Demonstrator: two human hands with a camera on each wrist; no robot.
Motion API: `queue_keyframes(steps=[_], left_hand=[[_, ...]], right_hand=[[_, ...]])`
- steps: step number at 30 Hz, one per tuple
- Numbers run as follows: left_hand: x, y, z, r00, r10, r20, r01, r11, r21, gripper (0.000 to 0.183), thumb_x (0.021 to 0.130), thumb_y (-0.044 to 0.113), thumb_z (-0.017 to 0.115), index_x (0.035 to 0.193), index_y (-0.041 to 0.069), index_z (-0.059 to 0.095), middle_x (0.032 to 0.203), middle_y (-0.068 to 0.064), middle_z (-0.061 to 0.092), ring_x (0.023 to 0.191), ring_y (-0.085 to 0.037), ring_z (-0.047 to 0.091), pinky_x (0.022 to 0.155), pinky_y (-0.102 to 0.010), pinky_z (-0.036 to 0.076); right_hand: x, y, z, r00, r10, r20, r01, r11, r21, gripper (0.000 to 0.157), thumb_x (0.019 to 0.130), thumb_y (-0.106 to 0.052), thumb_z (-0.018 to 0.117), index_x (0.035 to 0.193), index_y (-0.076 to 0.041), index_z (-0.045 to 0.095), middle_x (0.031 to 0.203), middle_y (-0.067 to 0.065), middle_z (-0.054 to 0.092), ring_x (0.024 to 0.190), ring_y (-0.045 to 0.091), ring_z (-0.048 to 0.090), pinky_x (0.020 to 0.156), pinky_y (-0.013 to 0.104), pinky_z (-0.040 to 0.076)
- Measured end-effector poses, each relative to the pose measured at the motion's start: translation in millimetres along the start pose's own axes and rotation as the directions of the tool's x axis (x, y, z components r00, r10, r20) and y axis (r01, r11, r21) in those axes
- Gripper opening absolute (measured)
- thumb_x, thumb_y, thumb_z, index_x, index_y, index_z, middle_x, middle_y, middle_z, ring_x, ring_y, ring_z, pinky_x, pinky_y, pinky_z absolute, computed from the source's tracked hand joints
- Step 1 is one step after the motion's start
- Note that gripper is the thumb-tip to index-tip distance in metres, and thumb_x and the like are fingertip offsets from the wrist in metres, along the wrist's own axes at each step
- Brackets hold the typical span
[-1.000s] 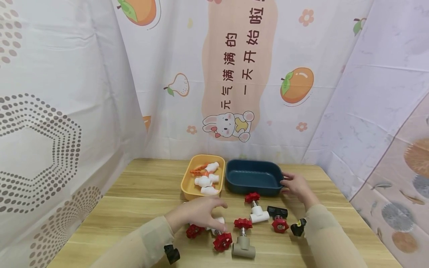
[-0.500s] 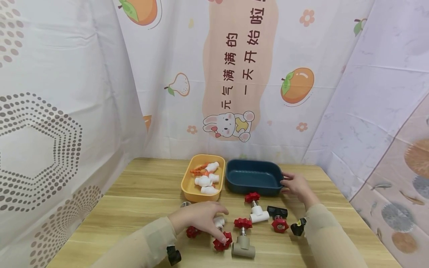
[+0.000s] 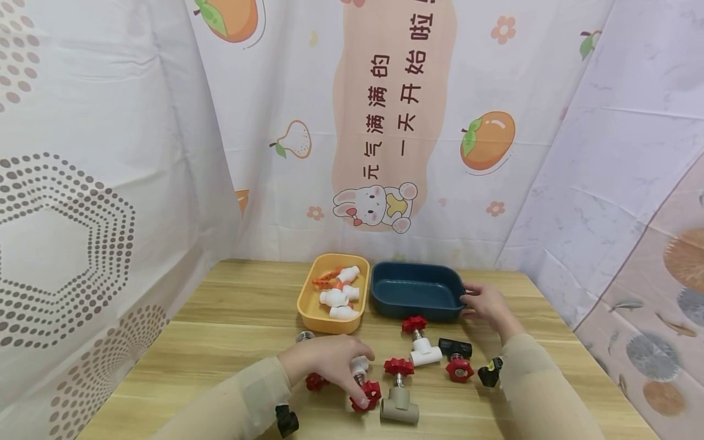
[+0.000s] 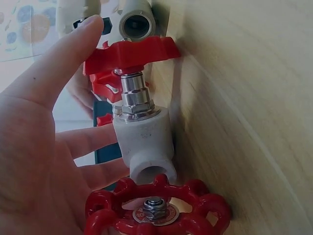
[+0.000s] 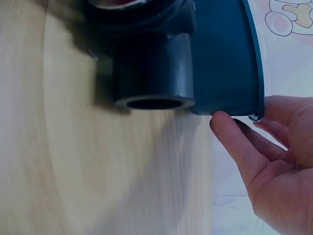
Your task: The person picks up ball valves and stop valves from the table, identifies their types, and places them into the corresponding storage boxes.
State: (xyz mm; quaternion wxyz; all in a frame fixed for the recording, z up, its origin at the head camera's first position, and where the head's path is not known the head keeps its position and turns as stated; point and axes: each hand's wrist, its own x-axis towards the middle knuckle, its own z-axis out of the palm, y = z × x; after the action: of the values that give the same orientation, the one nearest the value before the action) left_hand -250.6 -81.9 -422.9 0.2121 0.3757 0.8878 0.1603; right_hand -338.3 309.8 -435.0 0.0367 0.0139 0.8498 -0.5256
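A white valve (image 4: 144,134) with a metal stem and a red handwheel lies on the table under my left hand (image 3: 327,360). In the left wrist view the thumb is at the handwheel while the fingers (image 4: 90,142) reach behind the white body. Another red handwheel (image 4: 156,210) sits close in front. My right hand (image 3: 486,302) holds the right end of a dark blue tray (image 3: 418,313), its thumb against the end wall and other fingers at the rim. A black valve (image 5: 154,73) is near that wrist.
A yellow tray (image 3: 326,326) with white fittings and orange pieces stands left of the blue one. On the table (image 3: 220,342) lie a white tee valve (image 3: 426,353), a grey-brown one (image 3: 399,408) and the black one. A printed curtain (image 3: 286,201) hangs behind.
My left hand has come down around the white valve, its thumb now lower at the red handwheel. My right hand has stayed at the blue tray.
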Motion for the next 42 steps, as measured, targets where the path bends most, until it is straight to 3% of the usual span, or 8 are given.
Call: queue_keyframes(steps=[10,19,29,39,42], left_hand=[[0.7,0.5,-1.3,1.000,0.010,0.030,-0.011,1.000,0.012,0.073,0.071,0.060,0.087,0.132,0.026,0.065,0.123,0.012,0.061,0.106,-0.004,0.055,0.095,-0.035,0.051],[1.8,1.2,-2.4,0.999,0.008,0.041,-0.010,0.999,0.046,0.070,0.071,0.059,0.086,0.130,0.028,0.066,0.122,0.011,0.060,0.104,-0.004,0.054,0.093,-0.035,0.051],[4.0,1.5,3.6,0.999,0.036,-0.005,-0.035,0.997,0.064,0.067,0.072,0.057,0.086,0.128,0.026,0.068,0.122,0.012,0.061,0.102,-0.003,0.055,0.091,-0.032,0.052],[6.8,-1.1,-1.4,0.997,0.030,-0.077,-0.026,0.998,0.053,0.070,0.069,0.058,0.086,0.129,0.025,0.068,0.130,0.012,0.060,0.110,-0.003,0.056,0.095,-0.032,0.051],[5.7,-0.9,-5.2,0.993,0.042,-0.109,-0.038,0.998,0.044,0.074,0.069,0.059,0.086,0.131,0.024,0.066,0.130,0.012,0.059,0.107,-0.003,0.055,0.092,-0.029,0.051]], right_hand=[[6.9,1.4,-1.6,0.998,-0.008,-0.057,0.004,0.998,-0.061,0.044,0.102,-0.003,0.057,0.141,0.015,0.049,0.133,0.037,0.056,0.097,0.033,0.072,0.080,0.044,0.060],[11.1,2.1,-3.6,0.997,-0.020,-0.075,0.013,0.995,-0.099,0.043,0.100,-0.003,0.059,0.139,0.015,0.051,0.128,0.036,0.059,0.085,0.024,0.072,0.074,0.043,0.061],[13.1,5.4,-2.6,0.997,-0.026,-0.068,0.020,0.996,-0.089,0.043,0.100,-0.001,0.059,0.139,0.016,0.051,0.129,0.037,0.058,0.083,0.026,0.073,0.074,0.046,0.061],[12.6,5.0,-2.3,0.997,-0.031,-0.065,0.024,0.995,-0.100,0.043,0.100,-0.002,0.059,0.139,0.016,0.051,0.127,0.037,0.059,0.084,0.029,0.073,0.073,0.046,0.061],[11.8,5.1,-2.5,0.997,-0.030,-0.064,0.024,0.995,-0.101,0.043,0.100,-0.002,0.059,0.139,0.016,0.050,0.127,0.037,0.060,0.085,0.030,0.073,0.073,0.046,0.061]])
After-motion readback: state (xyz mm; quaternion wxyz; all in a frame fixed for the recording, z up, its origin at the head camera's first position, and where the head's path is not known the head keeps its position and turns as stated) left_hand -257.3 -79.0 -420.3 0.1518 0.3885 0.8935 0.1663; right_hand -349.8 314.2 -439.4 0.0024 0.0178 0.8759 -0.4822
